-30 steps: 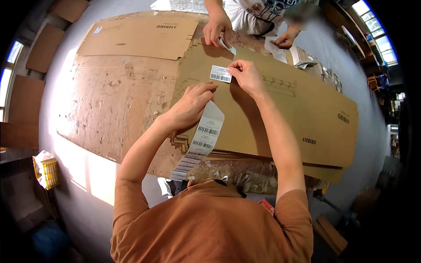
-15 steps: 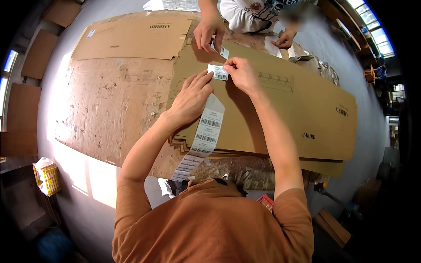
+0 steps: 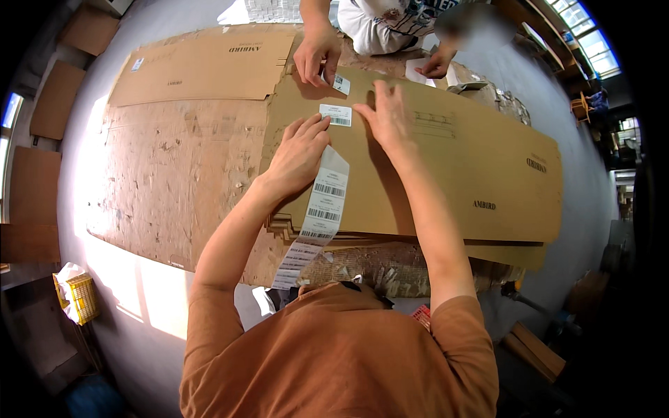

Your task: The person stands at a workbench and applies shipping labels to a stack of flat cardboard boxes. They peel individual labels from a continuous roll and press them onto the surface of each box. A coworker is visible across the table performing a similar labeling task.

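A white barcode label (image 3: 336,115) lies on the top sheet of a stack of brown cardboard (image 3: 432,184). The fingertips of my left hand (image 3: 300,155) touch its left edge. From under that hand a long strip of white labels (image 3: 326,198) hangs down toward my lap; the thumb and the gripped end are hidden. My right hand (image 3: 391,120) is just right of the label, fingers apart and slightly blurred, with nothing in them. Across the table, another person's hand (image 3: 317,59) holds a second white label (image 3: 340,83) against the cardboard, just beyond mine.
A flat cardboard sheet (image 3: 202,66) lies at the table's far left. The worn wooden table top (image 3: 174,167) shows below it. At the back, the other person's second hand (image 3: 435,64) holds white paper. A yellow basket (image 3: 82,298) stands at left.
My right hand has let go of the label and opened, its fingers lifting away to the right. The label stays on the cardboard, and my left hand keeps its place beside it.
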The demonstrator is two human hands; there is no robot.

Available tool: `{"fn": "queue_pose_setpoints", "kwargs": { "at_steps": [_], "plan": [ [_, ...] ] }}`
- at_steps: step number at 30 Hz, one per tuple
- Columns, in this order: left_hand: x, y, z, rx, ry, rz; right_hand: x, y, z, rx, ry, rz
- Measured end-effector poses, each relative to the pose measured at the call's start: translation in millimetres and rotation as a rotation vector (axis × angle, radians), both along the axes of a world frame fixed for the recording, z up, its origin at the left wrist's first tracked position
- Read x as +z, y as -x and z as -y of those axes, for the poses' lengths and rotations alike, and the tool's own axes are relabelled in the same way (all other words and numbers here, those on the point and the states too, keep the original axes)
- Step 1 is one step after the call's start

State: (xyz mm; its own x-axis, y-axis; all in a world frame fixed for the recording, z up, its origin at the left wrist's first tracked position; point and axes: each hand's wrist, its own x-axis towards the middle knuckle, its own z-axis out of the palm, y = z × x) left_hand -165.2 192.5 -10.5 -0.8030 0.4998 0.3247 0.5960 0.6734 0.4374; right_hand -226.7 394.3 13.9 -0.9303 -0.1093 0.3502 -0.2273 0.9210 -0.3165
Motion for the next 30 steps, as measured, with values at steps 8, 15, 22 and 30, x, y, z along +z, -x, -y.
{"fn": "queue_pose_setpoints", "kwargs": {
  "at_steps": [8,15,22,30],
  "plan": [
    [27,-34,12,0.092,-0.299,0.439,-8,-124,-39,0.147,0.641,0.289],
    [-3,-83,34,0.346,-0.569,0.296,-18,-181,-178,-0.253,0.502,0.004],
    [-13,-122,20,0.5,-0.554,0.331,-36,-205,-412,-0.981,-0.026,0.031],
    [-12,-126,11,0.624,-0.402,0.208,-50,-220,-583,-1.13,-0.106,0.265]
  ]
}}
